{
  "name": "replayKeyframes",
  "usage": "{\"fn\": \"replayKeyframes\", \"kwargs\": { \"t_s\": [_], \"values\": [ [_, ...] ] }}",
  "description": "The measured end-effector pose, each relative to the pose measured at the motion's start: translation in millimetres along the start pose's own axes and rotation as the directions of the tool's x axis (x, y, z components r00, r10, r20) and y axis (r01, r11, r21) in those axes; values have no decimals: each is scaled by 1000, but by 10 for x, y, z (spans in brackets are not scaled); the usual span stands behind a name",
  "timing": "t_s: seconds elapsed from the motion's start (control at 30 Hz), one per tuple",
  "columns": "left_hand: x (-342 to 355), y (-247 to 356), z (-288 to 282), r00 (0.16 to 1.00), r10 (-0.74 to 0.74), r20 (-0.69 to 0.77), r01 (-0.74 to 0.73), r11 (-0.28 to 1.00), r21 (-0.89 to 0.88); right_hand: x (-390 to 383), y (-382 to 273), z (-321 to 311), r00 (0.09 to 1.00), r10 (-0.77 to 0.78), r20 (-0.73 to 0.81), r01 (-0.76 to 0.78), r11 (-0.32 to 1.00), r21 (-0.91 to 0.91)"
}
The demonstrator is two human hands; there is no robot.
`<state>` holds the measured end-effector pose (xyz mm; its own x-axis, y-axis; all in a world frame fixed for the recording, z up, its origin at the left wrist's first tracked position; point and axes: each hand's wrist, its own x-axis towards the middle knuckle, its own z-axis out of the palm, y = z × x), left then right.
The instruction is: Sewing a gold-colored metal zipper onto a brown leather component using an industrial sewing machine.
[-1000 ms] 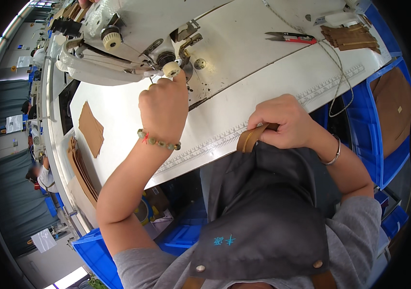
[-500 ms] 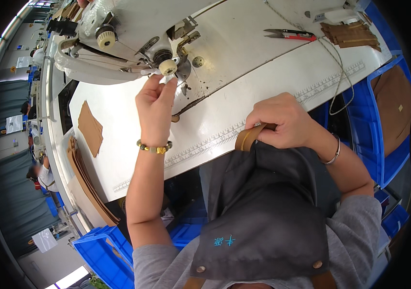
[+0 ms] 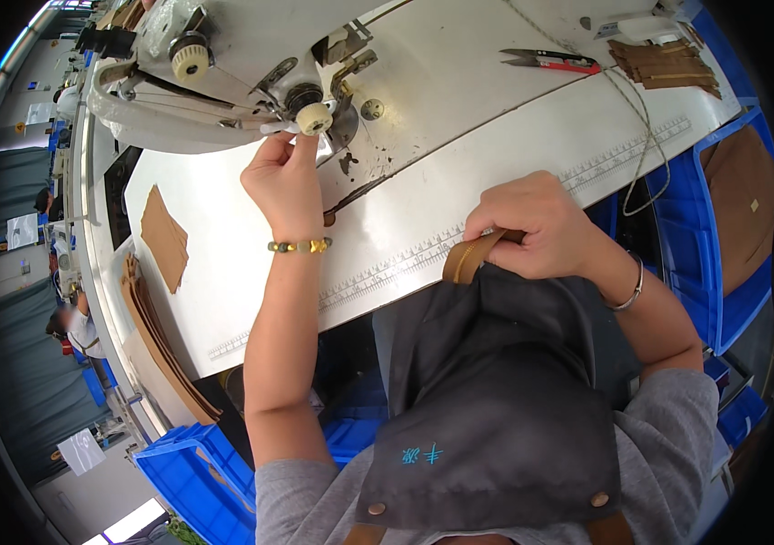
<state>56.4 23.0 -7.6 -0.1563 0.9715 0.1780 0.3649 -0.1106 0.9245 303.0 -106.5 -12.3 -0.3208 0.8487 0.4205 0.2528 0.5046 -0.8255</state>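
Observation:
My left hand is raised to the head of the white sewing machine. Its fingers are pinched just below the cream tension knob; whatever lies between the fingertips is too small or hidden to name. Close to the table's front edge, my right hand is closed around a folded brown zipper strip with a gold line along it. The strip's looped end hangs over the edge, above my dark apron.
Brown pieces lie on the table's left, with a brown stack beside its edge. Red-handled thread snips and a bundle of brown strips lie far right. Blue bins flank the table; a grey cord hangs over the edge.
My left hand has shifted slightly up and left, its wrist turning, still at the machine head. My right hand keeps its hold on the zipper strip, almost unmoved. The view has shifted slightly.

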Motion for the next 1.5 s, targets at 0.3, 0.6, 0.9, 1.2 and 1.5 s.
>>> {"fn": "replayKeyframes", "kwargs": {
  "t_s": [0.3, 0.6, 0.9, 1.2, 1.5],
  "values": [
    [50, -66, 44, 994, 90, -61, -77, 981, 181, 4, 15, -1, 1000, -16, 18, 17, 999, -40],
    [-15, 9, -6, 999, 36, -24, -30, 975, 219, 12, 3, -26, 999, 3, 42, 0, 998, -56],
    [-245, -226, -889, 999, 20, -43, -10, 976, 217, -15, -15, -46, 994, 64, 89, -56, 995, -82],
    [-115, -578, -2506, 926, -118, -358, 237, 921, 310, -23, -13, -3, 999, 19, 28, -15, 990, -141],
    [333, -723, -2886, 907, 74, -415, 245, 708, 662, -46, 32, -14, 999, 30, 12, -27, 984, -176]
  ]
}}
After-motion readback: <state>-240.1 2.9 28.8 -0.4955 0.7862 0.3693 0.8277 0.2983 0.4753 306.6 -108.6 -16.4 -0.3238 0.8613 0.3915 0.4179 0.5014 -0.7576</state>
